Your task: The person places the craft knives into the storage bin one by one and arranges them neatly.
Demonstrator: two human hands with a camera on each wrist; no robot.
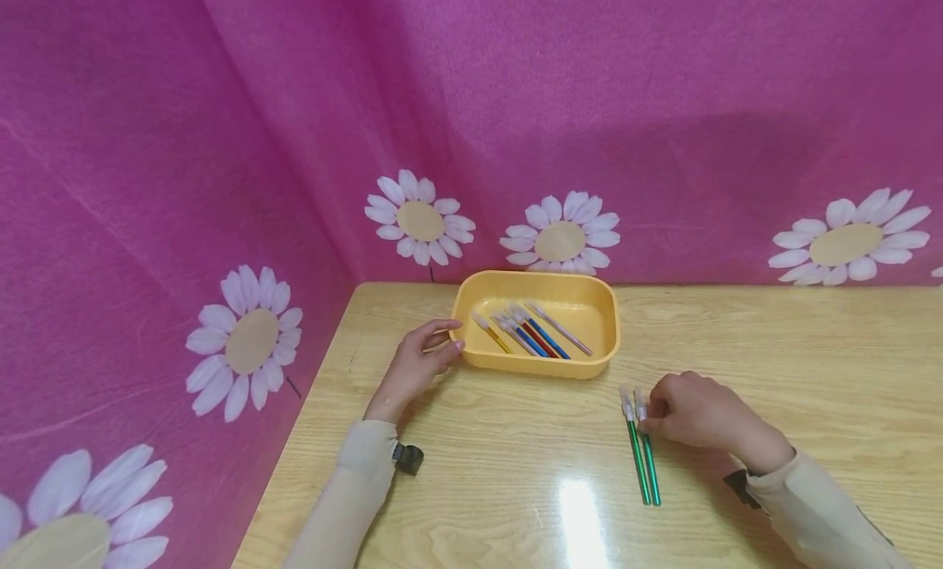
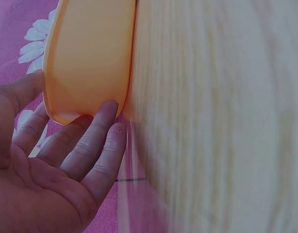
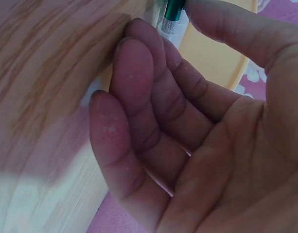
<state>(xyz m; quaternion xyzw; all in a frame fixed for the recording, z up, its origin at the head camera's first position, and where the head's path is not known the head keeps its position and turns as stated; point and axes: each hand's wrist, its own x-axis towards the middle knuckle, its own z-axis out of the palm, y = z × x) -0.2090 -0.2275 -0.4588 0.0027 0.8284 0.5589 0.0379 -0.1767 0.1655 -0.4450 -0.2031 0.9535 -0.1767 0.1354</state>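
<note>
A yellow plastic tray (image 1: 541,364) sits on the table with several capped craft knives (image 1: 538,336) in yellow, blue, red and pink lying in it. My left hand (image 1: 421,360) rests its thumb and fingertips against the tray's left end, from outside; the left wrist view shows the fingers loosely extended along the wall. To the tray's lower right, two green craft knives (image 1: 638,458) with knurled silver collars and clear caps lie side by side. My right hand (image 1: 703,413) pinches the right-hand green knife (image 1: 651,471) near its collar with thumb and index finger; the other fingers are loosely curled.
The light wood table (image 1: 508,462) meets a magenta daisy-printed cloth (image 1: 626,86) at the back and left. Behind the tray, the cloth stands close to its rim. A bright reflection lies on the tabletop near the front.
</note>
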